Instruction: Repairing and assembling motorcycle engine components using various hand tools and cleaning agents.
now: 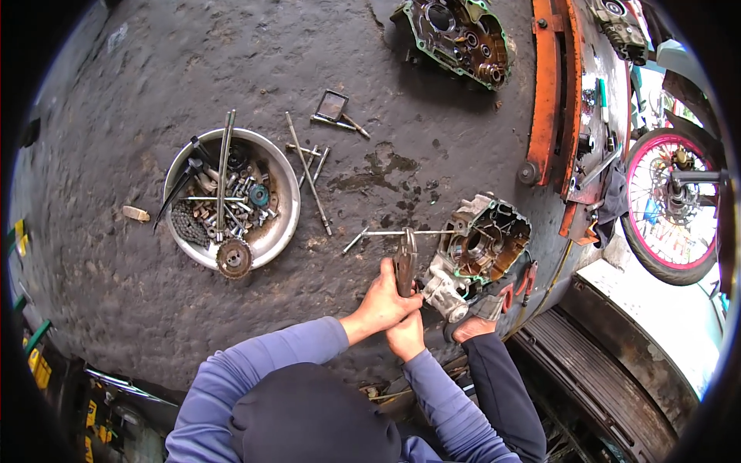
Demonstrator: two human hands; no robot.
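Note:
My left hand (380,305) is closed round the handles of dark metal locking pliers (404,266). Their jaws sit at a long thin metal stud (432,232), whose right end meets the rim of an engine crankcase half (494,247). My right hand (406,337) is closed just behind the left one, touching it; its fingers are mostly hidden, so what it grips cannot be made out. A short bolt (354,241) lies by the stud's left end. The crankcase half rests on the dark ground, its open cavity facing up.
A metal bowl (292,220) of bolts, chain and a gear stands at left. Loose rods (310,179) lie beside it. Another crankcase half (455,42) sits at the far side, near an orange metal frame (544,100). Red-handled pliers (528,279) and my foot (473,329) are at right.

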